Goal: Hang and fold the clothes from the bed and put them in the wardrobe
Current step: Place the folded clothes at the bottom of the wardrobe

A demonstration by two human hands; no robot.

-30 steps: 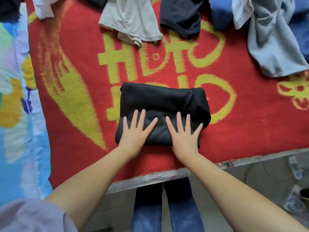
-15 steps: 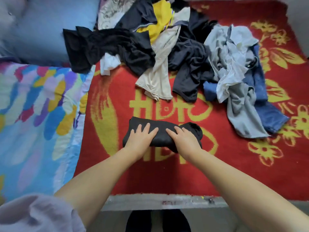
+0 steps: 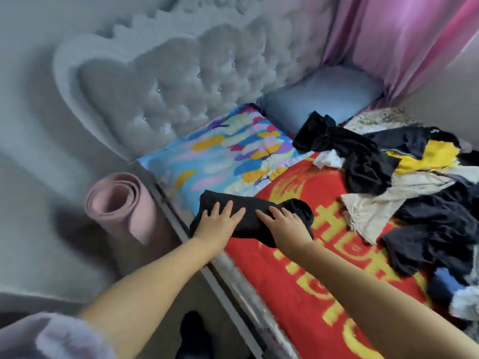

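You have one black garment point(image 3: 248, 216) folded into a compact bundle at the near edge of the bed point(image 3: 305, 275); your left hand point(image 3: 217, 224) and right hand point(image 3: 287, 224) lie side by side on it, fingers flat; the heap of clothes point(image 3: 388, 182) beyond is unfolded, and no wardrobe shows, so most work remains.

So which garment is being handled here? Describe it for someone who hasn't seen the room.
On the bed's red blanket, near the multicoloured pillow, lies a folded black garment. Unlike the loose clothes pile, it is a compact bundle under both hands.
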